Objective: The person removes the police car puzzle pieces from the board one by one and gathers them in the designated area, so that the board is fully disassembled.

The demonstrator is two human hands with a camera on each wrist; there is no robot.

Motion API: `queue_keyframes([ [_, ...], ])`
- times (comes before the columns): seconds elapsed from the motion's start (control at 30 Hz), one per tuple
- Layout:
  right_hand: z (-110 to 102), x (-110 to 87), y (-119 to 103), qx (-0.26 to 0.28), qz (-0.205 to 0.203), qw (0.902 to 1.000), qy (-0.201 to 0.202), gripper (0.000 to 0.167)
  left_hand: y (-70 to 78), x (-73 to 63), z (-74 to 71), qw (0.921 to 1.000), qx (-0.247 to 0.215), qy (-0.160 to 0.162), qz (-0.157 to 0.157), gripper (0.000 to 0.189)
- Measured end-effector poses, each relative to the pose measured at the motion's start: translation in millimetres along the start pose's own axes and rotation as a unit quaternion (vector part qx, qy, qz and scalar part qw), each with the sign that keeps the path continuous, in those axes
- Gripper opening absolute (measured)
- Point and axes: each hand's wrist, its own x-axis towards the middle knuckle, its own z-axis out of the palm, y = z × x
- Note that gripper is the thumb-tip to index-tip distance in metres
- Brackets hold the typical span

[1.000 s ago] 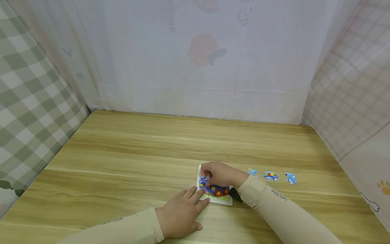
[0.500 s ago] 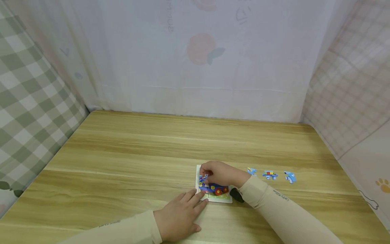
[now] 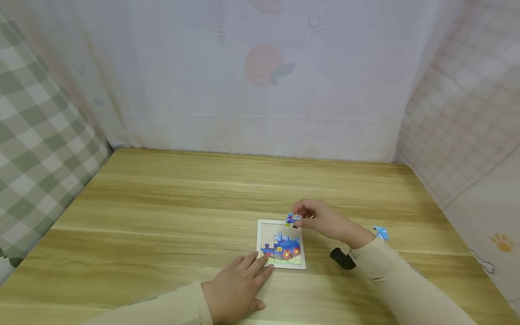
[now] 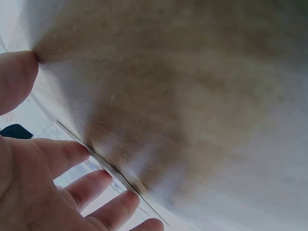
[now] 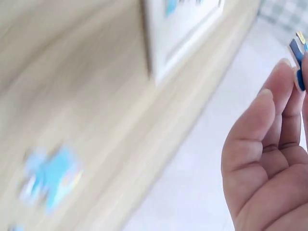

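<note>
A square jigsaw board [image 3: 259, 237] with a pale rim lies near the front of the table. Joined pieces [image 3: 286, 247] in its lower part show a blue vehicle with red wheels; bare backing shows along its top and left. My left hand [image 3: 237, 287] rests with fingers spread, fingertips on the board's lower left rim. Between thumb and fingers, my right hand [image 3: 325, 222] pinches a blue jigsaw piece [image 3: 291, 220] over the board's upper right corner. The right wrist view shows that held piece [image 5: 300, 79] edge-on, partly cut off.
On the wooden table [image 3: 174, 212], a light blue jigsaw piece [image 3: 381, 232] lies right of the board, partly behind the right forearm. The forearm hides the spot where other loose pieces lay. A black object [image 3: 342, 258] sits at the right wrist. Cloth [image 3: 203, 135] hangs behind the table.
My right hand has lifted the jigsaw piece from the board's left side and carried it right and back, uncovering the joined pieces. My left hand stays at the lower left rim.
</note>
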Motion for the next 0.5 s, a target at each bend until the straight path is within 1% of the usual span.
queue_keyframes([
  [0.1, -18.7, -15.4, 9.7, 0.010, 0.013, 0.9989, 0.043, 0.018, 0.6, -1.0, 0.5, 0.9999, -0.011, -0.005, -0.005, 0.070],
  [0.17, -31.6, -26.4, 16.4, 0.002, 0.028, 0.9969, 0.073, 0.021, 0.8, -1.8, 1.0, 0.9999, -0.015, -0.006, -0.006, 0.070],
  [0.27, -51.0, -44.6, 28.1, -0.010, 0.056, 0.9929, 0.104, 0.024, 1.5, -2.1, 2.0, 0.9998, -0.019, -0.004, -0.007, 0.070],
  [0.33, -63.0, -56.5, 38.2, -0.016, 0.069, 0.9910, 0.113, 0.026, 2.2, -1.6, 1.7, 0.9997, -0.023, -0.006, -0.007, 0.071],
  [0.5, -87.6, -84.3, 65.8, -0.023, 0.103, 0.9885, 0.108, 0.033, 4.2, 0.0, 1.5, 0.9992, -0.038, -0.009, -0.011, 0.073],
])
